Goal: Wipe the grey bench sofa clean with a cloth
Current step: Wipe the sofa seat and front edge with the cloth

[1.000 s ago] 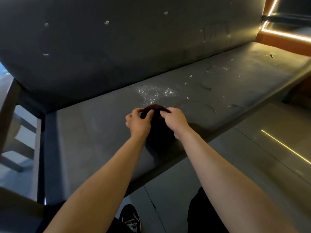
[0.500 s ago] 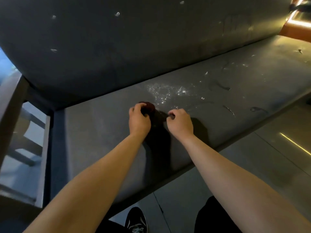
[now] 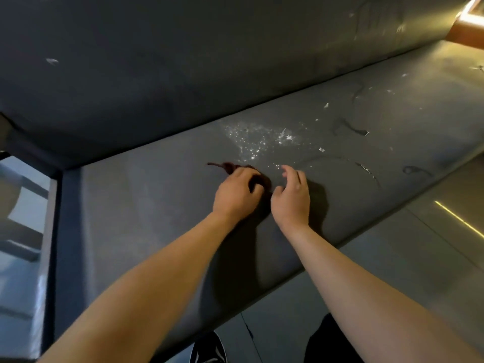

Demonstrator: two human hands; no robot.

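Observation:
The grey bench sofa's seat (image 3: 146, 205) runs across the view below its backrest (image 3: 209, 61). A patch of white specks (image 3: 256, 142) lies on the seat just beyond my hands. A small dark red cloth (image 3: 229, 167) lies bunched on the seat, one thin tip trailing left. My left hand (image 3: 235, 196) grips the cloth with curled fingers and covers most of it. Beside it, my right hand (image 3: 292, 199) hovers with loosely bent fingers lifted off the seat and holds nothing; its thumb sits near the cloth's right edge.
Scuffs and torn marks (image 3: 366, 170) dot the seat to the right. Grey floor tiles (image 3: 419, 247) with a lit yellow strip lie below the seat's front edge. My black shoe (image 3: 209, 349) shows at the bottom. An orange ledge (image 3: 466, 30) sits top right.
My right hand has let go of the cloth and its fingers have lifted. My left hand keeps its grip, and the cloth's tip now trails out to the left.

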